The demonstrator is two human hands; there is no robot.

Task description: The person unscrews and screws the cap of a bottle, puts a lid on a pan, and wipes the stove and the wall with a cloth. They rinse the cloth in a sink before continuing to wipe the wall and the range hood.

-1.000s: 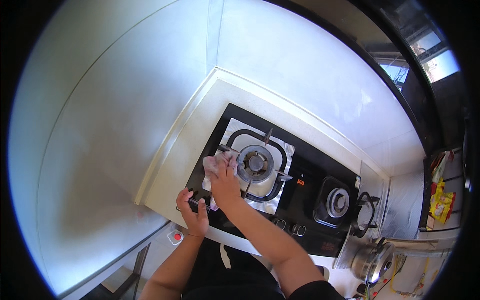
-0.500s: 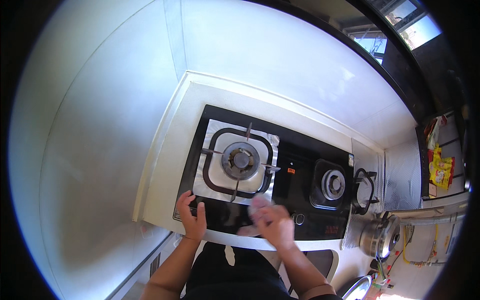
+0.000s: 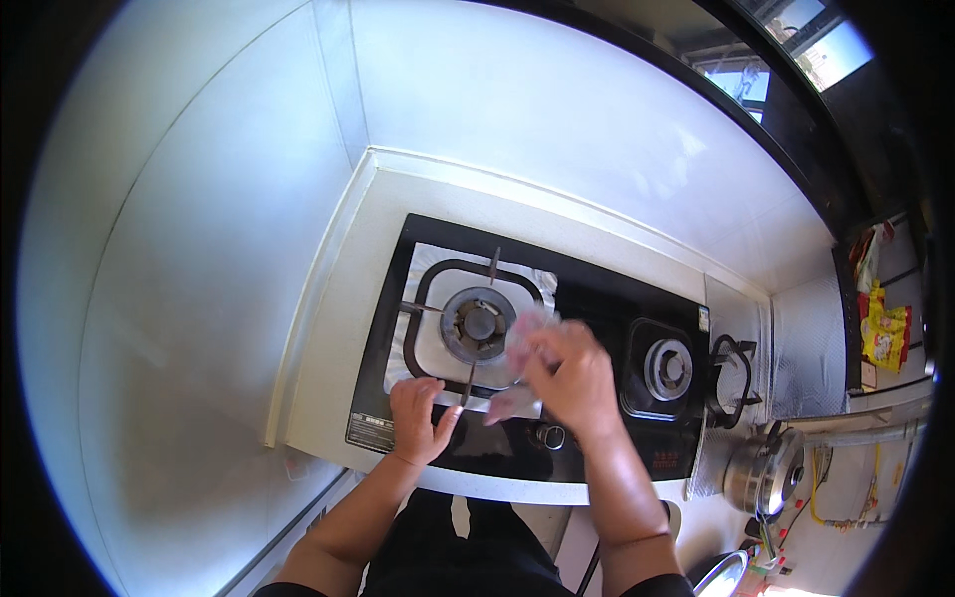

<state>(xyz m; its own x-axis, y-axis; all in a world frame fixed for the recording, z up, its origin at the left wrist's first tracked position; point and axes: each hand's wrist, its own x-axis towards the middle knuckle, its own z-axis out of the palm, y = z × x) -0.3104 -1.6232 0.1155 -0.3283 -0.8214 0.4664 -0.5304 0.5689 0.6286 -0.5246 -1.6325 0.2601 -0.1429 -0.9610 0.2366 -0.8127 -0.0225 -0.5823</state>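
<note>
Black glass forms the top of a hob (image 3: 595, 303), set into a pale worktop (image 3: 338, 328) with white wall panels (image 3: 557, 119) at the far and left sides. Right hand (image 3: 577, 373): closed on a pink cloth (image 3: 527, 333), thumb and fingers pinching it. Position of cloth: at the right near side of the left burner (image 3: 478, 320), a loose end hanging toward the near edge. Left hand (image 3: 423, 418): fingers and thumb spread, nothing in its grasp, at the near left corner of the black pan support (image 3: 458, 265) around that burner. Blur and the overhead angle leave it unclear whether the cloth touches the metal plate (image 3: 433, 348) under the support. Control knob (image 3: 550, 436): near edge, below the right hand. Right burner (image 3: 668, 370): bare; a spare support (image 3: 724, 418) sits just beside the hob's right edge. Steel pot (image 3: 753, 478): nearer, on the right. Yellow packet (image 3: 885, 333): far right
</note>
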